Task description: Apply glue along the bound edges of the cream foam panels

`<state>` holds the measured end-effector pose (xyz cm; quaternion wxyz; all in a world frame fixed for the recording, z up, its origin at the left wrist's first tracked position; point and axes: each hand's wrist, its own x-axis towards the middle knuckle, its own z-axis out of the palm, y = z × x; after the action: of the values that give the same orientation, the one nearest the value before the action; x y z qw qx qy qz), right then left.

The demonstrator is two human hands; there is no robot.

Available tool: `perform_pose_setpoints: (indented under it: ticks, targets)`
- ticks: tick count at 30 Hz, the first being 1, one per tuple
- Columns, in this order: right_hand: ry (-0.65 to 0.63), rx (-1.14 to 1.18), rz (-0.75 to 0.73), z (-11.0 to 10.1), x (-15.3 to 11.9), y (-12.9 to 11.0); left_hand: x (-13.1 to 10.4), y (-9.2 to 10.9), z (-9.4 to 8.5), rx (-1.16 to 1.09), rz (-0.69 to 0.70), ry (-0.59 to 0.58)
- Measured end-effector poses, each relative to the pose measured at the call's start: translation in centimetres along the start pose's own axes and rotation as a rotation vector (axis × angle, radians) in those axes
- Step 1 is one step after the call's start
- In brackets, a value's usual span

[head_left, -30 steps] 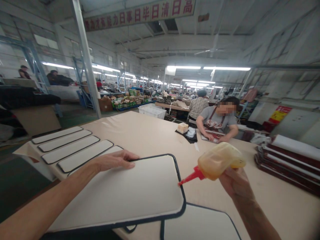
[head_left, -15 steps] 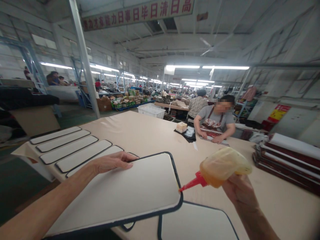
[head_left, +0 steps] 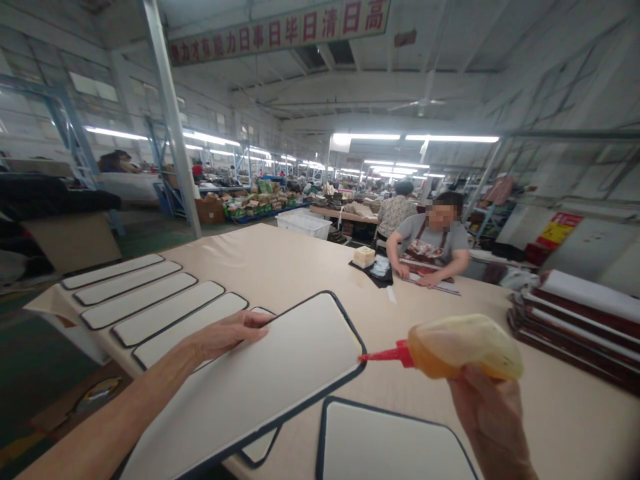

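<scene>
My left hand (head_left: 235, 333) is closed on the far edge of a white panel (head_left: 265, 380) with rounded corners and a dark rim, thumb on top. The panel is held tilted above the table. In my right hand (head_left: 490, 407) is a soft squeeze bottle (head_left: 465, 347) of amber liquid, probably glue, lying nearly level. Its red nozzle (head_left: 387, 355) points left, the tip touching the panel's rim near the right corner. A thin yellowish line shows along the inside of that rim. Below, another dark-rimmed panel (head_left: 390, 443) lies on the table.
Several narrow dark-rimmed panels (head_left: 170, 313) lie in a row on the left of the beige table (head_left: 280, 267). Across it, a co-worker (head_left: 430, 247) works beside a cream block (head_left: 364, 256) on black material. A stack of boards (head_left: 580, 327) stands at right; a white bin (head_left: 303, 223) stands behind.
The panel has turned, its right corner rising. The bottle has swung closer to level, moving slightly right, and its nozzle tip has shifted up along the rim with the corner.
</scene>
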<state>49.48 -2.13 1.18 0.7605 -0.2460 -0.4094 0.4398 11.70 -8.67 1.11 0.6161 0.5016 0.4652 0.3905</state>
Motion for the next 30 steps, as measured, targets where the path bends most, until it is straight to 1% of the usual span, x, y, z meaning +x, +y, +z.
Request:
perform_pose_setpoints:
  ticks: [5, 10, 17, 22, 30]
  targets:
    - [0.066, -0.042, -0.044, -0.3, -1.0, 0.5, 0.3, -0.5, 0.3, -0.054, 0.009, 0.004]
    - [0.11, 0.007, -0.074, 0.3, -1.6, 0.7, 0.6, -1.2, 0.6, -0.073, 0.018, 0.055]
    - [0.122, 0.033, -0.083, 1.5, -2.2, 1.0, 0.6, -1.5, 1.4, -0.107, 0.025, 0.114]
    - [0.121, 0.011, -0.057, 2.0, -2.5, 1.8, 0.8, -2.0, 1.5, -0.159, 0.037, 0.147]
    - [0.096, -0.026, -0.054, 3.1, -3.4, 2.2, 1.3, -2.0, 1.7, -0.207, 0.013, 0.228]
